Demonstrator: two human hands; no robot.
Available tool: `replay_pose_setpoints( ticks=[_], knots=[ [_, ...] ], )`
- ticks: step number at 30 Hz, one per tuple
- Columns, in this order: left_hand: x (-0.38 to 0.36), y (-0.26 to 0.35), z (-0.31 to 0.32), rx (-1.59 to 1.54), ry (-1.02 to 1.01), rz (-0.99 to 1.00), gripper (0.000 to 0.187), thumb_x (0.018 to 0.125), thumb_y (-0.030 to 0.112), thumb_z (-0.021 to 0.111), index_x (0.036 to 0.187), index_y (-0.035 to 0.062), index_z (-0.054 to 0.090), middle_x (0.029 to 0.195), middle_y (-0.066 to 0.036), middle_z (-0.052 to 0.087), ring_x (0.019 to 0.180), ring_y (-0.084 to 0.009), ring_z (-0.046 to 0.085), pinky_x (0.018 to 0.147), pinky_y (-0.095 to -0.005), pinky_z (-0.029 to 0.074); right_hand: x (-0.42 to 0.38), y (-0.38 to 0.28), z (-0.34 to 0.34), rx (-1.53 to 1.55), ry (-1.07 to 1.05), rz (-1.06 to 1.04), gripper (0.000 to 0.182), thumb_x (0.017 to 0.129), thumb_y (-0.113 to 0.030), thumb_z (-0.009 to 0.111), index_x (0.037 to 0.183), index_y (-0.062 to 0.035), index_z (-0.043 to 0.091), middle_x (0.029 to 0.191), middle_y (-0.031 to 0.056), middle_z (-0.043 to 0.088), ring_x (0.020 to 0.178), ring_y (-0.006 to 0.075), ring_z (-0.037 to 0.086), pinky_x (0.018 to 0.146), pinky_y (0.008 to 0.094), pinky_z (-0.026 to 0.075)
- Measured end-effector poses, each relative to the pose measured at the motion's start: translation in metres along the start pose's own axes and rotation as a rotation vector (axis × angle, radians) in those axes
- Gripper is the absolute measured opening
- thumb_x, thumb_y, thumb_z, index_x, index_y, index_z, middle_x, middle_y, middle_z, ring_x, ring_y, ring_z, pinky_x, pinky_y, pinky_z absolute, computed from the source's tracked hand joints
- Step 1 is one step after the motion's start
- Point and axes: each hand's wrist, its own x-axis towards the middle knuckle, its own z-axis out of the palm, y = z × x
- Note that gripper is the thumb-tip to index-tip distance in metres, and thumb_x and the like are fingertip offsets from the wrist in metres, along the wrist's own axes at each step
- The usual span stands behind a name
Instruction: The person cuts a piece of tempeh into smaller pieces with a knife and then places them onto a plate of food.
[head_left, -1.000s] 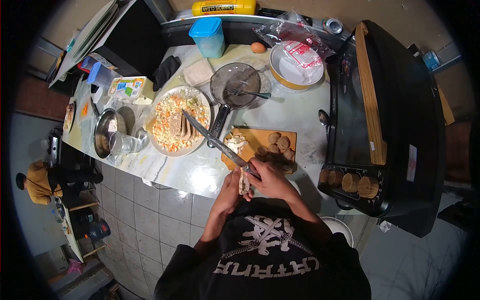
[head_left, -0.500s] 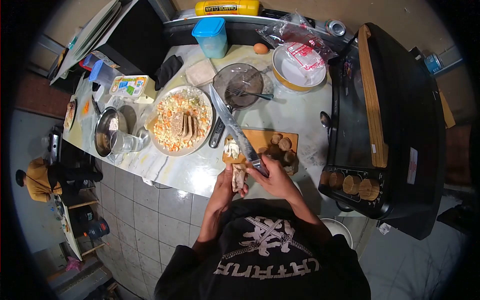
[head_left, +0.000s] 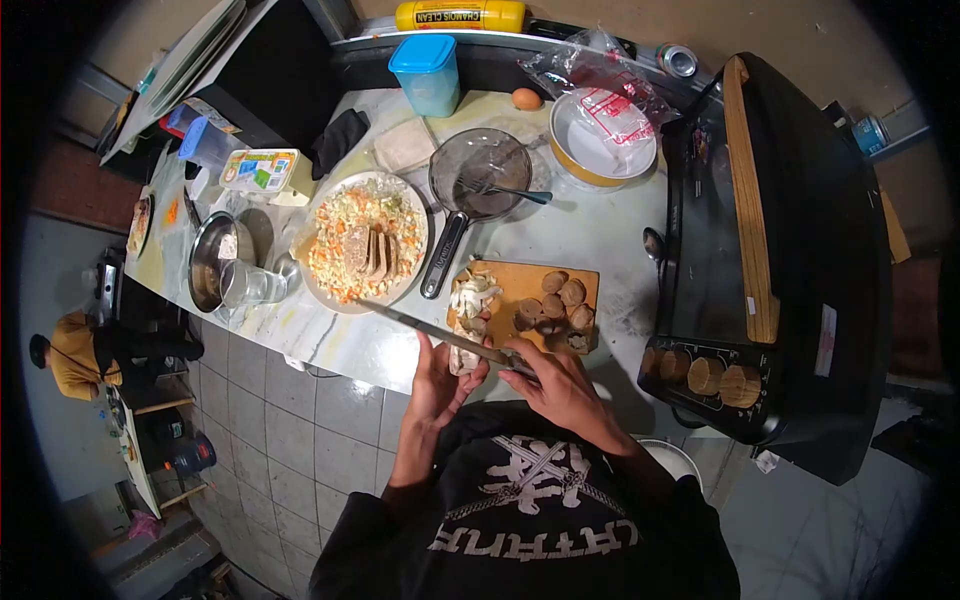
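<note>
Left hand (head_left: 436, 386) half-curled around a pale food piece (head_left: 462, 361), by the near edge of the cutting board (head_left: 516, 286); right hand (head_left: 562, 388) closed on the handle of a knife (head_left: 432, 329). The piece (judged light, soft, probably slippery) is best held by its sides, clear of the blade.

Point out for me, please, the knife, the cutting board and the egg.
Knife (head_left: 430, 329): head view, on the blade.
Cutting board (head_left: 515, 287): head view, on bare wood.
Egg (head_left: 526, 99): head view, middle of the shell.
</note>
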Motion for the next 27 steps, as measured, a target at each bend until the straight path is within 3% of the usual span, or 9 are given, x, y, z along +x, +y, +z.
replay_pose_setpoints(
  ticks=[2,3,6,8,12,14,22,25,27],
  knots=[
    [-0.002,0.001,-0.004,-0.045,-0.004,-0.010,0.080,0.093,0.067,0.017,0.135,0.0023,0.040,0.102,-0.002,0.057,0.070,-0.0135,0.045,0.058,-0.0223,0.037,-0.002,0.000,-0.001,-0.041,-0.015,-0.044,0.041,0.084,-0.016,0.067,0.120,-0.0044,0.052,0.081,0.0191,0.064,0.066,0.0364,0.062,0.060,0.0402,0.047],
    [-0.005,0.004,0.004,-0.054,0.086,-0.022,0.079,0.093,0.066,0.018,0.135,0.0026,0.041,0.099,-0.004,0.057,0.069,-0.0134,0.044,0.057,-0.0227,0.037,-0.002,0.000,-0.001,-0.042,-0.015,-0.043,0.041,0.084,-0.016,0.067,0.120,-0.0044,0.052,0.081,0.0191,0.064,0.066,0.0364,0.062,0.060,0.0402,0.047],
    [-0.003,0.000,-0.001,-0.038,0.047,-0.012,0.074,0.095,0.063,0.019,0.130,0.0037,0.044,0.094,-0.004,0.056,0.067,-0.0126,0.043,0.057,-0.0237,0.036,-0.002,0.001,0.000,0.001,-0.009,-0.050,0.054,0.083,-0.015,0.068,0.131,-0.0068,0.046,0.103,0.0201,0.064,0.078,0.0377,0.063,0.068,0.0403,0.050],
    [-0.002,-0.008,-0.008,-0.027,0.065,-0.013,0.075,0.093,0.065,0.020,0.129,0.0044,0.045,0.094,-0.004,0.058,0.066,-0.0122,0.045,0.055,-0.0228,0.037,0.000,0.001,-0.003,0.062,-0.126,0.018,0.063,0.083,-0.014,0.068,0.138,-0.0092,0.039,0.125,0.0198,0.054,0.101,0.0383,0.059,0.083,0.0410,0.048],
    [0.001,-0.015,-0.014,0.031,0.029,0.044,0.074,0.093,0.066,0.022,0.123,0.0049,0.049,0.091,-0.005,0.058,0.063,-0.0115,0.045,0.052,-0.0225,0.034,0.004,0.001,-0.002,0.042,-0.128,-0.085,0.069,0.086,-0.017,0.065,0.145,-0.0137,0.028,0.123,0.0216,0.055,0.111,0.0424,0.053,0.093,0.0466,0.042],
    [0.000,-0.013,-0.010,0.041,0.062,0.049,0.072,0.093,0.065,0.022,0.122,0.0044,0.049,0.091,-0.005,0.058,0.063,-0.0116,0.044,0.052,-0.0230,0.033,0.004,0.003,0.000,0.087,-0.155,-0.018,0.065,0.087,-0.017,0.064,0.143,-0.0124,0.032,0.137,0.0199,0.044,0.124,0.0382,0.043,0.099,0.0440,0.037],
    [-0.002,-0.011,-0.003,0.181,0.111,0.091,0.066,0.095,0.060,0.025,0.119,0.0033,0.050,0.090,-0.006,0.058,0.066,-0.0126,0.044,0.056,-0.0254,0.033,0.008,0.008,0.004,0.013,-0.198,-0.025,0.060,0.088,-0.023,0.062,0.142,-0.0154,0.036,0.120,0.0224,0.057,0.108,0.0422,0.054,0.090,0.0448,0.044],
    [-0.004,-0.013,-0.005,0.184,0.079,0.094,0.070,0.094,0.062,0.024,0.126,0.0032,0.047,0.092,-0.005,0.058,0.067,-0.0126,0.044,0.058,-0.0255,0.033,0.010,0.001,-0.001,0.040,-0.215,-0.022,0.061,0.087,-0.023,0.064,0.142,-0.0166,0.037,0.115,0.0219,0.060,0.103,0.0425,0.057,0.086,0.0441,0.046],
    [-0.004,-0.016,-0.010,0.145,0.045,0.112,0.069,0.097,0.058,0.017,0.135,0.0041,0.037,0.109,-0.006,0.054,0.074,-0.0140,0.044,0.063,-0.0265,0.036,0.010,-0.001,-0.003,0.052,-0.226,-0.006,0.062,0.086,-0.023,0.065,0.142,-0.0170,0.037,0.113,0.0215,0.061,0.102,0.0422,0.057,0.085,0.0436,0.047]
  ],
)
